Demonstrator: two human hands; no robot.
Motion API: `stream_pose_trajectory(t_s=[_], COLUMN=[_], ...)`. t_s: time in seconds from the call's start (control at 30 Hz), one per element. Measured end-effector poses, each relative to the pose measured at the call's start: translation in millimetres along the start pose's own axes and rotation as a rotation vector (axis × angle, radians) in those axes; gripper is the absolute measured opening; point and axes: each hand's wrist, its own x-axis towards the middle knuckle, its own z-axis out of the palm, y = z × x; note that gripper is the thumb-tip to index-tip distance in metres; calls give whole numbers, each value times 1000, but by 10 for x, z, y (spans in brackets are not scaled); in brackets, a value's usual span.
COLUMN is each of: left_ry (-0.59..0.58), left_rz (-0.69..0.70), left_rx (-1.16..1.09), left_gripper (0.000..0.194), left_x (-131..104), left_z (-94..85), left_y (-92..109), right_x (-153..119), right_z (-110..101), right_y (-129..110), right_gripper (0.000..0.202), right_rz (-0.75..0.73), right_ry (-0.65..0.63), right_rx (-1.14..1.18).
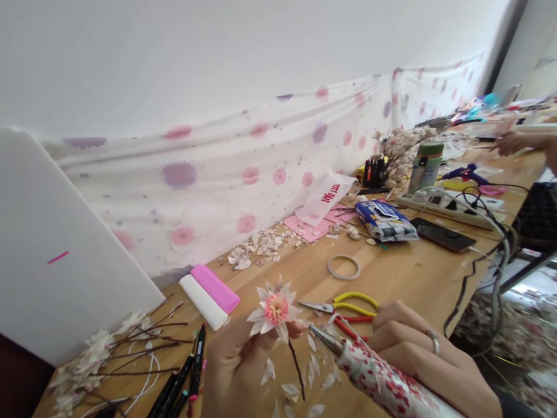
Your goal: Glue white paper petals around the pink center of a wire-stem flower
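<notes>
The left hand [236,368] is closed on the flower [276,308] above the desk [391,276]; the right hand [426,353] is closed around the glue tube [393,384]. Many petals look already set in a ring; loose petals [309,417] lie below, unattached.

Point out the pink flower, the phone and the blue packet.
Pink flower [276,308], head view: centre of the bloom.
Phone [442,234], head view: its dark upper face.
Blue packet [385,219], head view: middle of its printed side.

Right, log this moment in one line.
Left hand: holds white flower, pink centre, dark stem | Right hand: holds red-patterned white tube, metal tip near flower | Below: loose white petals on wooden table
</notes>
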Motion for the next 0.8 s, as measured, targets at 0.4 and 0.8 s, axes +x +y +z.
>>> stream_pose_trajectory(t_s=[0.4,0.8], left_ry=[-448,195], left_rz=[-326,679], left_rx=[-587,595], left_gripper=[13,31], left_x=[23,142], left_z=[28,-82], left_y=[106,-106], right_x=[-7,-167], right_z=[-36,-53], right_y=[-18,66], right_gripper=[39,32], right_rz=[20,60], right_ry=[-34,-41], right_rx=[0,8])
